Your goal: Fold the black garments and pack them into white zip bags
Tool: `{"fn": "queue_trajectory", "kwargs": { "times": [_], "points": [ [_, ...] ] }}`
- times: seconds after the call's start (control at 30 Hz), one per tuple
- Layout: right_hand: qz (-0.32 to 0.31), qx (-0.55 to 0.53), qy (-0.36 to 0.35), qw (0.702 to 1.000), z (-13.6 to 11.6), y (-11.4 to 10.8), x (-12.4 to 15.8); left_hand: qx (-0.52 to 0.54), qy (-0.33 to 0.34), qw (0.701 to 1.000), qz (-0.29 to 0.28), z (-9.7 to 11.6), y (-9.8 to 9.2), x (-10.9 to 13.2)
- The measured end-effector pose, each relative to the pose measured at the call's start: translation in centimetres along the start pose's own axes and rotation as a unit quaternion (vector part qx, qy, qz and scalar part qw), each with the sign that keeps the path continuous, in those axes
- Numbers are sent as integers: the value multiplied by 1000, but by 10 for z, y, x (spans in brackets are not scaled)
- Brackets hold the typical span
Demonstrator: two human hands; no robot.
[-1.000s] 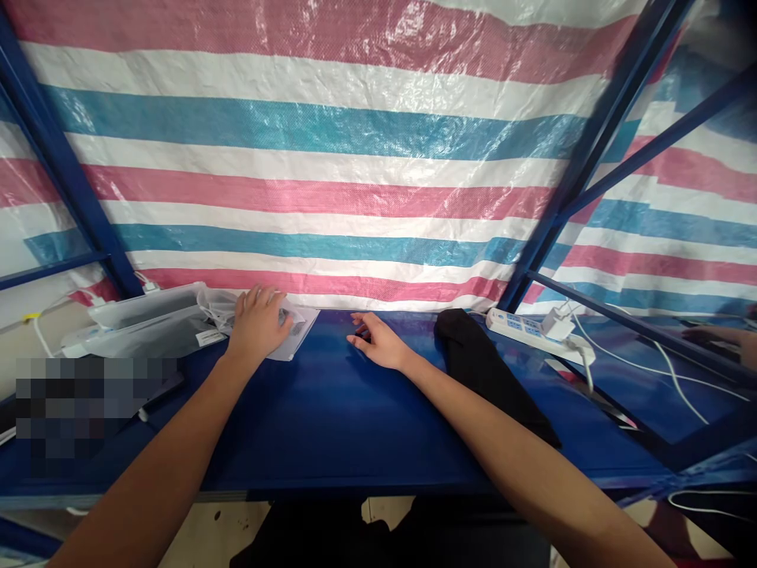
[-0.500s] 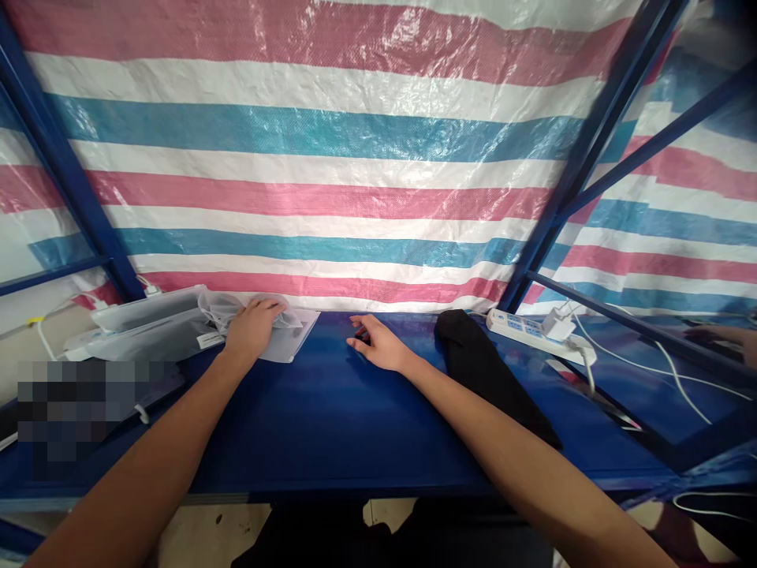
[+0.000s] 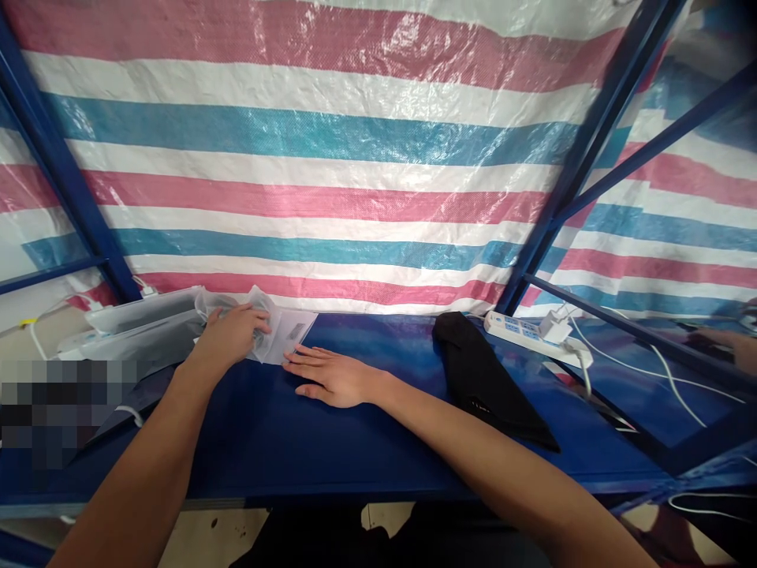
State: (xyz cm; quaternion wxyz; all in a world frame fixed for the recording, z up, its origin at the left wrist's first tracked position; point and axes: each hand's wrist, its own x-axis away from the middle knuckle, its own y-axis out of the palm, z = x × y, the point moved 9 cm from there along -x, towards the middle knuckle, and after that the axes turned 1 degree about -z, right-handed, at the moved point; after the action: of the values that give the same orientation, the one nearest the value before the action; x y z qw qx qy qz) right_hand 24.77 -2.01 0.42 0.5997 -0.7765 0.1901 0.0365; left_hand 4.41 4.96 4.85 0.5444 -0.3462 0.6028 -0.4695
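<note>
Glare speckled the striped sheet (image 3: 355, 142), strongest towards the top, while the worktop (image 3: 284, 442) sat dimmer under a soft sheen. Coarse pixel blocks covered the lower left; the upper right corner was dark.

Left hand (image 3: 229, 338): bare
Right hand (image 3: 338, 377): bare
Our forearms (image 3: 162, 442): bare too
Our lap (image 3: 316, 540): black clothing, probably trousers, dimly lit

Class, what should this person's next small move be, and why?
Probably press the right hand on the pale flat packet to steady it: that hand lies spread at its near edge, while the left hand is on crumpled translucent plastic.
</note>
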Motion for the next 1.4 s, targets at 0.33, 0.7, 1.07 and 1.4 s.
{"fn": "queue_trajectory", "kwargs": {
  "times": [0.33,0.7,1.07,1.4],
  "points": [
    [38,30,-5,999,3,-6,-3,-92,9,991,101,64,-18,5],
    [38,14,23,999,11,-8,-1,-132,48,990,-11,81,33,0],
    [74,109,136,982,26,-61,41,-75,35,996,43,85,23,3],
    [133,218,394,883,81,-113,82,180,214,958,-61,159,40,17]
  ]
}}
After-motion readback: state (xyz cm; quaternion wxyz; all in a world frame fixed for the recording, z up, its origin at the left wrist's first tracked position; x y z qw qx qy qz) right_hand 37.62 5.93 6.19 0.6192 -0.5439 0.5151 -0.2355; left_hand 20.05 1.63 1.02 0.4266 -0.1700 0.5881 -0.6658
